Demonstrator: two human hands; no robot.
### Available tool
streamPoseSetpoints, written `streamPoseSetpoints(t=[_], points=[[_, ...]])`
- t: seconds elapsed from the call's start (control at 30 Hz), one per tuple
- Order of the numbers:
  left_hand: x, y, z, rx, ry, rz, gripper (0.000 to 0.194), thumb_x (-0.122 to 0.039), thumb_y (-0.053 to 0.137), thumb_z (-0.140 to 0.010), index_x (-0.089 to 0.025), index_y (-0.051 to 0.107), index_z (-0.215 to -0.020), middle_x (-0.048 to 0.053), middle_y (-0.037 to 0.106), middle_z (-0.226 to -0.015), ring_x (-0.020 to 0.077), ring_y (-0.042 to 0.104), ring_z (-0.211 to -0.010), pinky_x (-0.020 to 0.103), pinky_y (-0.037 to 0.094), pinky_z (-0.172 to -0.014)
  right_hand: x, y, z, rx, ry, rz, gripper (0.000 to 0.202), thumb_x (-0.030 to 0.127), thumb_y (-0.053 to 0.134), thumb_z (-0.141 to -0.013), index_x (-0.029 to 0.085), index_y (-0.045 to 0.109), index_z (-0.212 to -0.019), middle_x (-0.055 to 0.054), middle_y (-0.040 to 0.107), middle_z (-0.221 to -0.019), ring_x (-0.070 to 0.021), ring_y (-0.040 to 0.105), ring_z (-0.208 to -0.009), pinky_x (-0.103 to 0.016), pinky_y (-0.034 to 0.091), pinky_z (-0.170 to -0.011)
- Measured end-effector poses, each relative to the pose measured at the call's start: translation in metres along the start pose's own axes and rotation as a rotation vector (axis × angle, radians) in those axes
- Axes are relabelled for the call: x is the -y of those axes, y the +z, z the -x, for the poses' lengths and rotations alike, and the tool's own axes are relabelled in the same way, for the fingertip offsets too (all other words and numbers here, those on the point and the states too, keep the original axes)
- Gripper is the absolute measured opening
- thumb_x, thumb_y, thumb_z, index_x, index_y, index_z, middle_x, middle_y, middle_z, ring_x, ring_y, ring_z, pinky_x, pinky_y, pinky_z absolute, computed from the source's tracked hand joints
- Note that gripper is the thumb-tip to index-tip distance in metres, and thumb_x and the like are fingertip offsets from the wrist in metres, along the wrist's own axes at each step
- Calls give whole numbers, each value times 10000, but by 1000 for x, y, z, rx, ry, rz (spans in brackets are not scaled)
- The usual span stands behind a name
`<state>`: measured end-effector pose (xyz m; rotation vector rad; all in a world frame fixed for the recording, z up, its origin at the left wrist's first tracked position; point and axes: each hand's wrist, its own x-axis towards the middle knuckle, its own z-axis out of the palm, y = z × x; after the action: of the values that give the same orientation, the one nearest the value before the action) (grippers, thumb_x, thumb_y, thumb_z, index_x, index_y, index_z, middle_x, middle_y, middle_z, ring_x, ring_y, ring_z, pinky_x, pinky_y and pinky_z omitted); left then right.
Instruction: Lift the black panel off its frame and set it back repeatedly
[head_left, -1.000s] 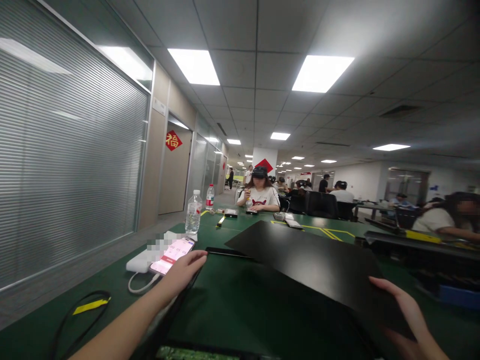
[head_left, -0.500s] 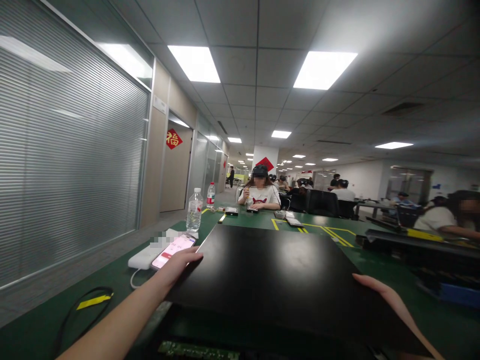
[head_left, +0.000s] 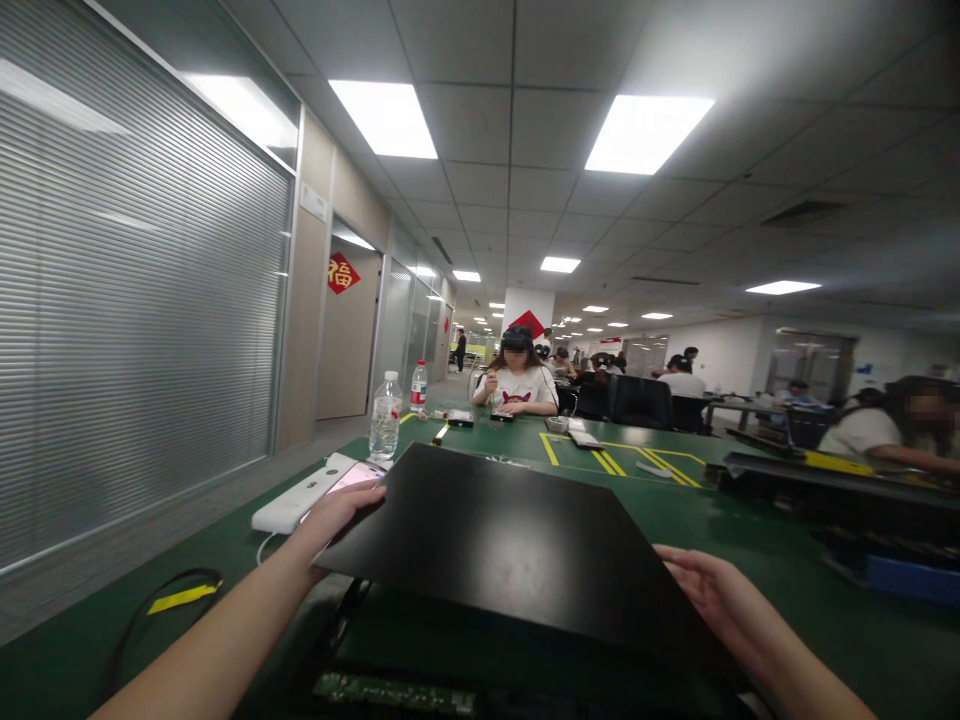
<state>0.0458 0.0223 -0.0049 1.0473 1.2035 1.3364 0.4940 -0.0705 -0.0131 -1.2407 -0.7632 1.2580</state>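
Note:
A large flat black panel (head_left: 495,545) with a glossy reflection is held above the green table (head_left: 247,610). At its left edge my left hand (head_left: 346,515) is closed, thumb on the upper face and the other fingers hidden. On the opposite side my right hand (head_left: 709,590) grips the right edge, with part of its fingers under the panel. Below the near edge, a green circuit board (head_left: 394,692) shows inside a dark frame, mostly in shadow.
By my left hand lie a phone (head_left: 352,480) and a white power bank (head_left: 281,510). A water bottle (head_left: 385,420) stands behind them. A black strap (head_left: 135,610) lies at left, dark parts (head_left: 810,480) and a blue tray (head_left: 911,580) at right. A person (head_left: 517,385) sits opposite.
The panel has shifted left and turned a little, its right side most. My right hand has moved left with it; my left hand has moved slightly left.

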Motion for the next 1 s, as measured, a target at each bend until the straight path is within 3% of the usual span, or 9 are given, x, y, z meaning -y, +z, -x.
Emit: streamPoseSetpoints(t=[0.2,0.33,0.5,0.7,0.83,1.0], points=[[-3,2,5,-113,35,-58,256,-256,723,-539,-171,701,-779,36,735,-761,228,673,-774,287,503,-686,0,-1,0,-213,-26,141,518,257,604,-665,132,469,-1150,-91,701,-725,-170,646,-583,-228,494,-507],[-3,2,6,-139,95,-184,283,-274,719,-540,-172,710,-804,50,731,-856,236,654,-864,290,483,-762,4,2,6,-278,-40,234,529,288,579,-667,140,465,-1163,-88,697,-682,-182,649,-585,-237,491,-504],[-1,2,7,-103,112,-310,351,-326,703,-558,-160,706,-868,65,723,-884,258,640,-885,323,460,-793,6,-1,6,-296,-76,354,483,279,542,-663,166,495,-1131,-71,692,-645,-135,597,-493,-178,380,-401],[0,4,10,-39,111,-358,230,-301,702,-540,-195,719,-743,30,729,-714,271,652,-801,318,468,-725,3,-5,-1,-301,-97,448,516,286,522,-647,146,480,-1142,-85,684,-591,-107,488,-383,-165,207,-347],[-3,4,12,-60,127,-418,222,-301,696,-537,-199,716,-733,24,728,-703,270,653,-781,311,465,-708,1,-5,-2,-282,-131,434,528,297,537,-613,125,495,-1111,-75,668,-538,-92,378,-321,-196,225,-353],[-3,6,14,-63,160,-474,221,-310,686,-543,-199,715,-732,22,729,-720,267,652,-778,307,464,-703,2,-3,0,-305,-166,467,522,367,503,-638,117,493,-1097,-69,650,-488,-99,360,-324,-204,246,-369]])
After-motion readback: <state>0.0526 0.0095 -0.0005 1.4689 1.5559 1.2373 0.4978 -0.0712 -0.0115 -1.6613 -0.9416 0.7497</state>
